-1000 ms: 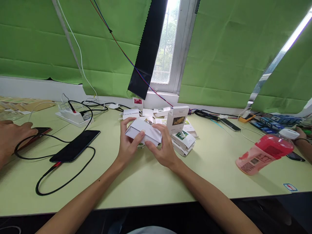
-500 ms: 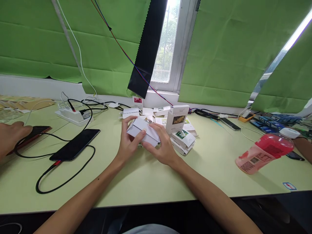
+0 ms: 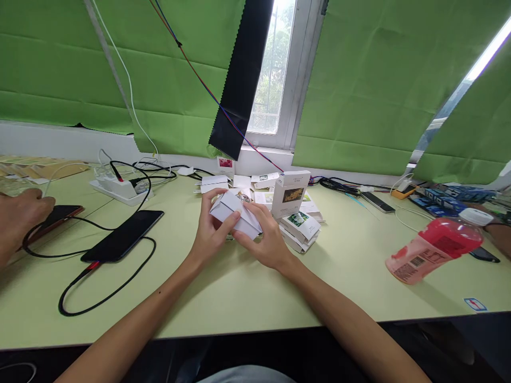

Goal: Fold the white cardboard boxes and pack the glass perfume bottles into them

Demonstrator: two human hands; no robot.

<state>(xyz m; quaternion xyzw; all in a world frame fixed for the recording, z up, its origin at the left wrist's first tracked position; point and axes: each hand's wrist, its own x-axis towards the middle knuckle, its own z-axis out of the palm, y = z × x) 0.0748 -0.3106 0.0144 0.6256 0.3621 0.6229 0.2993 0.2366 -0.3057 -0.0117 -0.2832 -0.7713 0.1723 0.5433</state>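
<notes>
Between my two hands I hold a small white cardboard box (image 3: 235, 215), tilted, just above the table (image 3: 247, 298). My left hand (image 3: 211, 229) grips its left side, with the thumb pressed on the face towards me. My right hand (image 3: 265, 231) is closed round the right side, fingers over the top edge. Something small and shiny shows at the box's far edge; I cannot make out what it is. Just right of my right hand, a white box with a flower picture (image 3: 289, 195) stands upright. Flat boxes (image 3: 302, 227) lie stacked in front of it.
Several more white boxes (image 3: 213, 183) lie behind my hands. Left are a black phone (image 3: 123, 235) on a cable, a power strip (image 3: 120, 190) and another person's hand (image 3: 24, 218). A pink drink bottle (image 3: 435, 250) and a dark phone (image 3: 377, 202) are at right.
My hands and the box stay almost in place; the box has shifted very slightly. At the far left, the other person's hand has changed its pose.
</notes>
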